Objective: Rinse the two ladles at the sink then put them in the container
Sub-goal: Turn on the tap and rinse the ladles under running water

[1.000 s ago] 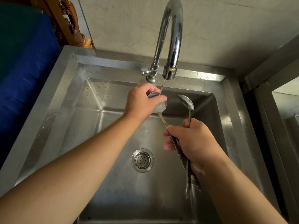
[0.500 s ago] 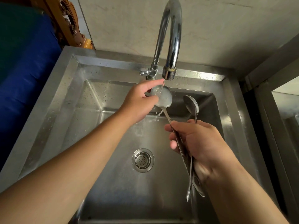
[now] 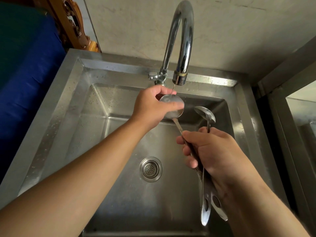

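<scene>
- One steel sink [image 3: 51, 120] fills most of the frame, its single basin running from upper centre to the bottom edge, with one round drain strainer [image 3: 150, 169] at lower centre.
- One curved chrome tap [image 3: 181, 40] arches down from the top centre; a thin stream of water falls from its spout.
- Two bare forearms enter from the bottom corners and meet over the basin.
- The right hand [image 3: 217, 156], right of centre, is clenched around the handles of both ladles at once.
- The left hand [image 3: 150, 108], at centre, cups and pinches the bowl of the left ladle [image 3: 172, 106], thumb across it, directly under the stream.
- Two ladles in all. The left ladle's long axis runs diagonally, bowl toward the upper left, handle end toward the lower right.
- The right ladle [image 3: 206, 114] stands nearly vertical in the frame, bowl up and just right of the first, not touching it; its handle end points to the bottom edge, beside the other's.
</scene>
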`<state>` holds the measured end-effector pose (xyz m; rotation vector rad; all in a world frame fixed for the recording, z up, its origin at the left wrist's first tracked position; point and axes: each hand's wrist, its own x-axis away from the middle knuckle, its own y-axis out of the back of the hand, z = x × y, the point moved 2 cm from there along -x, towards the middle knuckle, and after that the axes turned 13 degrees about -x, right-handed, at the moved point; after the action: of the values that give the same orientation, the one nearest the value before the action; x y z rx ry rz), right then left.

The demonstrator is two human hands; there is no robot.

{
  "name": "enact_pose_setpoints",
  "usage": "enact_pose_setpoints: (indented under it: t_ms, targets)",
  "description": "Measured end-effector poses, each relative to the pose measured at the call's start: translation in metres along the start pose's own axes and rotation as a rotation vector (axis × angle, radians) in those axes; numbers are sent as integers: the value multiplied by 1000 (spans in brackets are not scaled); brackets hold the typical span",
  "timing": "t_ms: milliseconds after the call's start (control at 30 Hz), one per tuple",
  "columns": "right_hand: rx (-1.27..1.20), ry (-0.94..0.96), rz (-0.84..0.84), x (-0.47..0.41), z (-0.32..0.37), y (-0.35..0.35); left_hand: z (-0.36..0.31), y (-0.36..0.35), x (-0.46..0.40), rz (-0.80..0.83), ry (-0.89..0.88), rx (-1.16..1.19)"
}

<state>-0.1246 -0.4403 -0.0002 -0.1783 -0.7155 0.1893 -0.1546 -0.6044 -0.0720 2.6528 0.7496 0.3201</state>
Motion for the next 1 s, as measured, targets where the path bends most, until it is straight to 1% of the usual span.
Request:
enact_pose_setpoints:
  t_ms: [133,333,400,600,667,733,1000]
  targets:
    - [-24,33,13,-2,-2,0,-7,5,0,-112,-67,-20]
    - [-77,69,20,-3,-2,2,-11,20,4,-129,-207,-174]
    - [-78,80,18,-4,-2,1,-7,23,7,-104,-208,-171]
    - [-93,64,38,-5,-2,-1,4,27,12,58,-132,5]
    - [-96,67,39,-3,-2,-1,5,27,14,102,-147,21]
    - [-91,66,36,-2,-1,-1,6,27,15,111,-179,-49]
    - [-64,26,33,2,-2,2,-3,18,10,-7,-286,-343]
